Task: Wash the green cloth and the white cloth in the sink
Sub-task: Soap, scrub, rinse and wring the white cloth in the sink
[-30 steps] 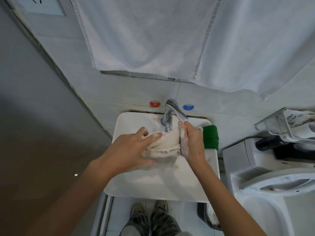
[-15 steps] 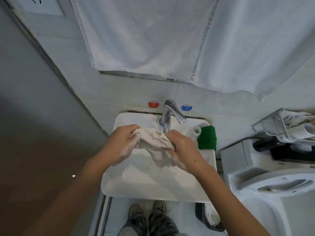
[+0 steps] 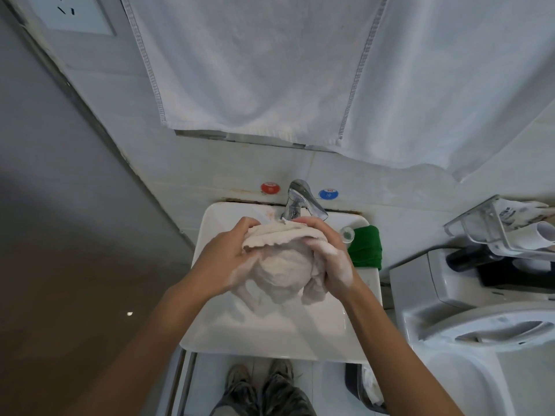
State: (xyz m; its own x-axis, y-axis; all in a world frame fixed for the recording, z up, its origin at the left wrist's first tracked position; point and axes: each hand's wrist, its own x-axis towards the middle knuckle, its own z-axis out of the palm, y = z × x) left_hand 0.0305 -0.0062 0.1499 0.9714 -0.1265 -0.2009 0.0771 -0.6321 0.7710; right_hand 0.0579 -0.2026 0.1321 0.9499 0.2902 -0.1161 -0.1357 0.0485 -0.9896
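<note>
Both hands hold the white cloth (image 3: 280, 265) bunched over the middle of the sink (image 3: 270, 334), just in front of the chrome tap (image 3: 300, 199), probably so that suds and drips fall into the basin. The left hand (image 3: 223, 262) curls round the cloth's left side, fingers over the top fold; the right hand (image 3: 329, 259), white with lather, grips the right side, so the fabric can be rubbed against itself between them. The lather suggests the scrubbing stage, with rinsing not yet done. The green cloth (image 3: 365, 247) lies folded on the sink's rim at about two o'clock from the white one, just apart from the right hand, apparently waiting its turn; a small round stopper-like object (image 3: 347, 234) sits beside it. Red (image 3: 269, 187) and blue (image 3: 328, 194) markers flank the tap on the tiled wall. A large white towel (image 3: 270, 70) hangs at twelve o'clock, a washing machine (image 3: 480, 310) stands at three, and the person's shoes (image 3: 261, 376) show at six.
</note>
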